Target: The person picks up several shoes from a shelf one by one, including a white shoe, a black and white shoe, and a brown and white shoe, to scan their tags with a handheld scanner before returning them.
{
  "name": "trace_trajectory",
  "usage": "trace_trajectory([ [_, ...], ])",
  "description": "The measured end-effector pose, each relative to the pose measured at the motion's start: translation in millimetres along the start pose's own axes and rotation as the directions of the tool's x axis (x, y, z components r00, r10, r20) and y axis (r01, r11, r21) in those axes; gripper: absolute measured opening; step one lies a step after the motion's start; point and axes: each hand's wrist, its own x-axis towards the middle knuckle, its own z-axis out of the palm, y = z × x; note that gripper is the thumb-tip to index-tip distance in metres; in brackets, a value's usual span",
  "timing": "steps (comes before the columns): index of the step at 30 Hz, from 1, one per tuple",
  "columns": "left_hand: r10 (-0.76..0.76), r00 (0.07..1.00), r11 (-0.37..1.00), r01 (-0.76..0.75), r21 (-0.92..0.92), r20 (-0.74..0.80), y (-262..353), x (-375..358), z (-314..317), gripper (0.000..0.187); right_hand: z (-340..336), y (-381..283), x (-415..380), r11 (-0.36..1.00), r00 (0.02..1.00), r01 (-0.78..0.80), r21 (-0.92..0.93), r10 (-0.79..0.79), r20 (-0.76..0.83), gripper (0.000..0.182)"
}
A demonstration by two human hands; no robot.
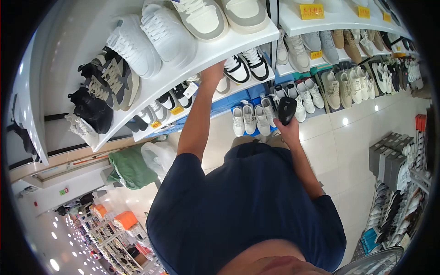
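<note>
My left hand (213,72) reaches in under the upper white shelf (229,46). Its fingers are hidden behind the shelf edge, so whether they hold anything does not show. Close by on the lower tier stand black-and-white sneakers (236,68) and a pale shoe (223,85). A white tag (190,90) hangs left of my wrist. In front of my body, my right hand (288,130) is closed around a black handheld device (287,110) with a rounded head, which resembles a barcode scanner. Below it, white sneakers (262,120) stand in a row near the floor.
Large white sneakers (167,36) and grey-black sneakers (114,78) fill the upper shelf. More shoe shelves curve away to the right. Grey boxes (389,153) are stacked on the floor at right. A green bag (133,167) and a white plastic bag (158,156) lie at left.
</note>
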Motion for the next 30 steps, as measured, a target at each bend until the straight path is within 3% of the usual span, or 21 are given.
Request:
trace_trajectory([
  [3, 0.061, 0.998, 0.997, -0.061, -0.037, -0.02, -11, 18, 14, 0.033, -15, 15, 2, 0.999, 0.999, -0.038, -0.019, 0.037, -0.018, 0.039],
  [4, 0.045, 0.998, 0.997, -0.047, -0.053, -0.042, -20, 21, 28, 0.031, -16, 16, 2, 0.999, 0.996, 0.042, -0.019, -0.044, -0.077, 0.029],
  [9, 0.05, 0.995, 0.997, -0.054, -0.046, -0.086, -49, 24, 73, 0.028, -35, 18, 2, 0.997, 0.996, -0.033, -0.066, 0.027, -0.09, 0.034],
  [11, 0.019, 0.999, 0.982, -0.027, -0.187, -0.045, -53, 24, 81, 0.033, -41, 20, 3, 0.994, 0.995, -0.061, -0.094, 0.054, -0.085, 0.039],
  [14, 0.062, 0.989, 0.992, -0.076, -0.102, -0.137, -52, 20, 82, 0.029, -47, 22, 5, 0.993, 0.995, -0.06, -0.099, 0.052, -0.079, 0.039],
  [17, 0.103, 0.992, 0.994, -0.105, -0.023, -0.07, -46, 23, 69, 0.031, -51, 18, 8, 0.987, 0.993, -0.108, -0.116, 0.102, -0.058, 0.038],
  [20, 0.116, 0.983, 0.988, -0.128, -0.082, -0.141, -41, 25, 68, 0.028, -53, 17, 12, 0.992, 0.996, -0.083, -0.095, 0.081, -0.021, 0.038],
  [24, -0.039, 0.999, 0.988, 0.035, -0.153, -0.026, -48, 23, 75, 0.034, -54, 22, 17, 0.994, 0.997, -0.072, -0.087, 0.074, 0.023, 0.037],
  [26, 0.08, 0.994, 0.995, -0.084, -0.049, -0.078, -51, 24, 75, 0.026, -55, 26, 20, 0.994, 0.996, -0.072, -0.087, 0.076, 0.044, 0.037],
  [30, 0.125, 0.989, 0.99, -0.13, -0.058, -0.081, -51, 24, 75, 0.026, -59, 20, 23, 0.994, 0.997, -0.054, -0.097, 0.059, 0.044, 0.037],
])
